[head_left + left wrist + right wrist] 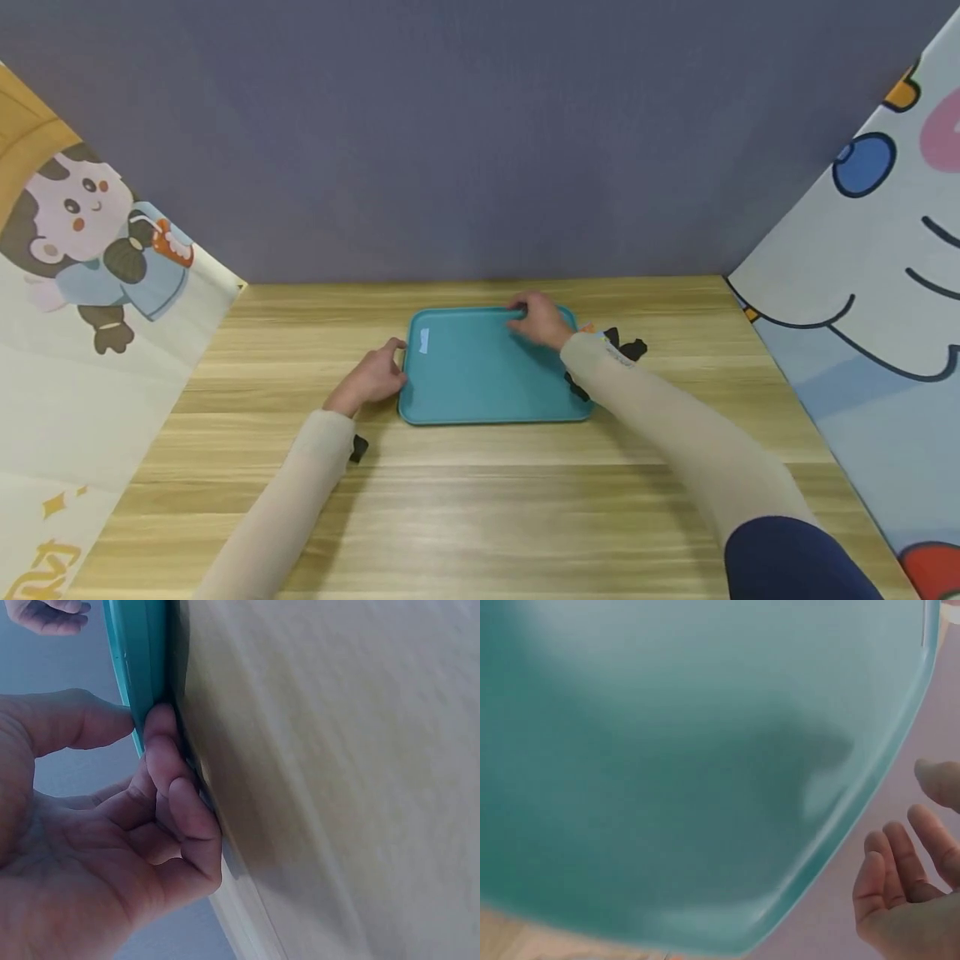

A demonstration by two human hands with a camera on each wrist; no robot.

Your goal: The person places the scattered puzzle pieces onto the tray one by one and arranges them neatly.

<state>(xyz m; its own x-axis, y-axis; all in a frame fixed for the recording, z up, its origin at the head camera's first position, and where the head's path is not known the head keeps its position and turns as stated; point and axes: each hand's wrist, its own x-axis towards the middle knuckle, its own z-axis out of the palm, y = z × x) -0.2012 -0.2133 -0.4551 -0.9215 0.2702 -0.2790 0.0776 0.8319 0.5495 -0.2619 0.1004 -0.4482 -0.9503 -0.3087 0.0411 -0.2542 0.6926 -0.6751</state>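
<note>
A teal rectangular tray [480, 375] lies on the wooden table, with a small pale label [424, 341] near its left end. At the tray's left edge is my left hand [373, 377]. In the left wrist view, this hand [127, 817] pinches the tray's rim [139, 660], its thumb on one side and curled fingers on the other. My right hand [540, 320] hovers over the tray's far right part. In the right wrist view, the right hand [915, 877] has loosely bent fingers, apart from the rim, with nothing between them and the thumb.
The light wooden table [480, 508] extends around the tray. A grey panel [480, 142] stands behind it. Printed cartoon panels flank the table on the left [150, 400] and right [847, 333]. Black straps [630, 346] show at the right wrist.
</note>
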